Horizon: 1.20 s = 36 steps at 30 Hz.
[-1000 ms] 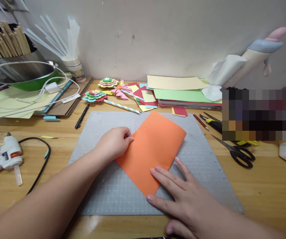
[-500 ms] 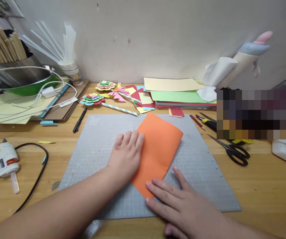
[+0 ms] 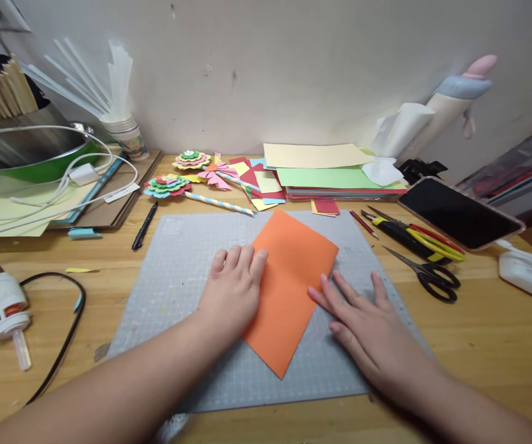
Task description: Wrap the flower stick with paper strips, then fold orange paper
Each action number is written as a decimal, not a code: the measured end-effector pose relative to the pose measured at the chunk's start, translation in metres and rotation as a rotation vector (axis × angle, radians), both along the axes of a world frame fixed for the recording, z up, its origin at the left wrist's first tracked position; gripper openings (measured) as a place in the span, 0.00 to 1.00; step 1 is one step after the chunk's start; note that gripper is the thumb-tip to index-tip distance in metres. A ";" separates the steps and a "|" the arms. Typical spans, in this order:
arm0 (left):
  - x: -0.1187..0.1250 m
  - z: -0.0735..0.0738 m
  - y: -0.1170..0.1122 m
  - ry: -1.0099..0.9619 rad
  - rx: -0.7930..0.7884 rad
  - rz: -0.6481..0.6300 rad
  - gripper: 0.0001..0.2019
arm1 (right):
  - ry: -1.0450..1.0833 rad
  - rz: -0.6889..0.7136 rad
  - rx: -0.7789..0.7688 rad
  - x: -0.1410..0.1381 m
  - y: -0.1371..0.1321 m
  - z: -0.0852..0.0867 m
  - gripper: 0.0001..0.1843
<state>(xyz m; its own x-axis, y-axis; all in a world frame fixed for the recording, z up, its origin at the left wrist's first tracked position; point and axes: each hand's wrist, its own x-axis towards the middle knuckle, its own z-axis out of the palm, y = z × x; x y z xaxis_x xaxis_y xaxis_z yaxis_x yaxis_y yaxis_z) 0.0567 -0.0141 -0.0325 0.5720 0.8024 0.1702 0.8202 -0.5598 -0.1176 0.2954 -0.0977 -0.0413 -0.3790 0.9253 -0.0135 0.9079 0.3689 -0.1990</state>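
One orange sheet (image 3: 289,283) lies partly under the curled left hand (image 3: 231,293), grip hidden, seemingly steadied; the right hand (image 3: 366,330), fingers apart, touches its opposite edge.

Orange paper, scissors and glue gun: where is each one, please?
Orange paper (image 3: 289,280), head view, middle of its visible face.
Scissors (image 3: 422,269), head view, where blades meet handles.
Glue gun (image 3: 3,297), head view, its white body.

Orange sheet (image 3: 294,277) presents as smooth, matt paper; cutting mat (image 3: 168,283) as matt plastic; table (image 3: 474,345) as wood with slight sheen; glue gun (image 3: 5,302) as smooth plastic; phone screen (image 3: 455,213) as glossy.
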 end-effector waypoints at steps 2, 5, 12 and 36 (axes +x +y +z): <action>-0.001 0.000 0.000 -0.009 -0.002 -0.005 0.20 | -0.013 -0.069 0.037 0.008 0.008 -0.002 0.26; -0.002 -0.002 0.001 -0.020 -0.013 -0.005 0.20 | 0.013 -0.127 0.034 0.017 0.017 -0.004 0.25; -0.002 -0.001 0.001 -0.037 -0.030 0.010 0.19 | 0.084 -0.245 0.028 0.032 0.033 -0.008 0.25; -0.007 -0.002 0.010 -0.113 -0.131 -0.027 0.09 | 0.395 -0.405 -0.400 0.007 0.106 0.033 0.19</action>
